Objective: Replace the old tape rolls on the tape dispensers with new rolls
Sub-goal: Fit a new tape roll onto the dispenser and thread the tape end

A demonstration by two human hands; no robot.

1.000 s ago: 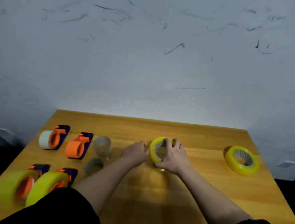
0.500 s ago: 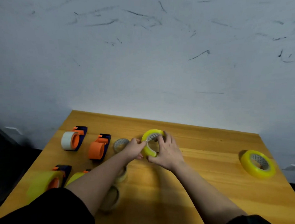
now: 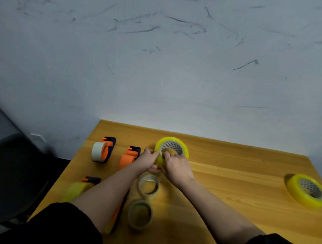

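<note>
- Nearest the front edge of the worktop (image 3: 246, 181): a spent, nearly bare tape core (image 3: 140, 214) lies flat beside the left forearm. A second spent core (image 3: 147, 185) lies just beyond it. Judged to be old rolls already pulled off and set aside.
- Left of the forearm: a dispenser carrying a yellow roll (image 3: 76, 189); looks reloaded. Another dispenser (image 3: 115, 217) sits partly under the forearm, so its load cannot be read.
- Mid-worktop: both hands meet at the new yellow roll (image 3: 172, 150), which stands tilted on its edge, core facing the camera.
- Left hand (image 3: 148, 161) grips the roll's near-left rim, fingers curled round it; probably steadying.
- Right hand (image 3: 175, 165) also holds the roll, thumb and fingertips curled at the inner rim. Probably hunting the tape end or preparing a lift; blur hides which.
- Just left of the hands: an orange dispenser with a bare hub (image 3: 130, 157), the likely destination. The left wrist crosses in front of it.
- Towards the far-left corner: a dispenser with a white roll (image 3: 101, 151), apparently not yet swapped.
- Right edge, well apart: a spare yellow roll (image 3: 306, 191), lying flat.
</note>
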